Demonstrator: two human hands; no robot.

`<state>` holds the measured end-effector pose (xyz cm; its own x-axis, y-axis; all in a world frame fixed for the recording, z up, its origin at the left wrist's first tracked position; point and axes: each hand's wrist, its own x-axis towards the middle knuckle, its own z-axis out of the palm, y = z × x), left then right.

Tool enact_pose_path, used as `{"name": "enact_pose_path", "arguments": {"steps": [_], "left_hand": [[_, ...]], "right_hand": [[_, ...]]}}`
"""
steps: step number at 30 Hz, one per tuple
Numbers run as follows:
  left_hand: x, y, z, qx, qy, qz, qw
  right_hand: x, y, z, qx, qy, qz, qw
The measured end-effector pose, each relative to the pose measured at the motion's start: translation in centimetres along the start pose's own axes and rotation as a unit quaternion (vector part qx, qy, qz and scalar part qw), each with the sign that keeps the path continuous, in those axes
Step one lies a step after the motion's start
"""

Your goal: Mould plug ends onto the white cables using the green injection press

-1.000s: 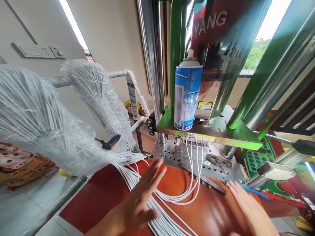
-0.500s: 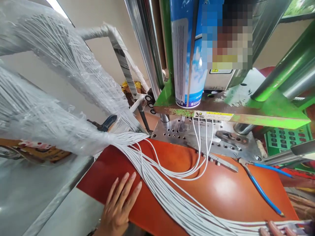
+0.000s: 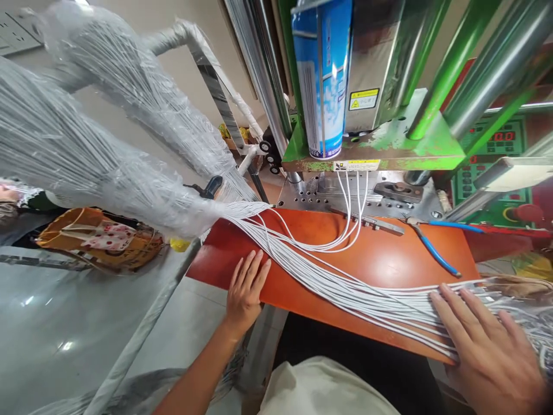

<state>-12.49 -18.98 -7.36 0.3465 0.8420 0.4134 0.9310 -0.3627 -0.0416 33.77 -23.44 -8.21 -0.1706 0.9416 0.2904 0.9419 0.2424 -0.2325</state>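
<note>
A bundle of thin white cables (image 3: 328, 279) runs across the orange-brown board (image 3: 389, 253), from the plastic-wrapped bunches at left to the right end. My left hand (image 3: 246, 288) lies flat on the board's near left edge, fingers spread, beside the cables. Over the right end of the bundle rests my right hand (image 3: 484, 340), fingers stretched out and touching the cables. Several cables loop up to the metal mold plate (image 3: 302, 190) under the green press plate (image 3: 389, 153). Blue-handled pliers (image 3: 434, 251) lie open on the board, near a slim metal bar (image 3: 382, 225).
Plastic-wrapped cable bunches (image 3: 103, 150) hang over a wrapped rack (image 3: 168, 40) at left. A blue spray can (image 3: 322, 86) stands on the press plate. At right is a green control panel (image 3: 492, 178) with a red button (image 3: 529, 213). An orange bag (image 3: 99, 239) sits at far left.
The view has shifted and now takes in more of the near side. My right hand, mostly out of frame before, shows on the cables. My left hand remains on the board's edge.
</note>
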Motion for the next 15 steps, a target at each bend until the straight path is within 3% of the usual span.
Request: {"name": "enact_pose_path", "arguments": {"steps": [5,9,12,14,15], "left_hand": [[-0.4,0.2,0.2,-0.004,0.006,-0.011,1.000],[0.3,0.6,-1.3,-0.078,-0.039,-0.008,0.996],[3.5,1.8,-3.6,-0.222,-0.068,0.025,0.972],[7.5,3.5,-4.7,-0.298,-0.063,0.073,0.950],[9.8,4.5,-4.8,-0.322,-0.059,0.106,0.939]], "right_hand": [[-0.2,0.3,-0.3,-0.038,0.022,-0.063,0.997],[2.5,-1.3,-1.8,0.009,0.036,-0.118,0.992],[7.3,-5.7,-2.6,0.077,-0.058,-0.131,0.987],[11.0,-9.4,-2.7,0.079,-0.187,-0.085,0.976],[12.7,-11.2,-2.4,0.073,-0.218,-0.068,0.971]]}}
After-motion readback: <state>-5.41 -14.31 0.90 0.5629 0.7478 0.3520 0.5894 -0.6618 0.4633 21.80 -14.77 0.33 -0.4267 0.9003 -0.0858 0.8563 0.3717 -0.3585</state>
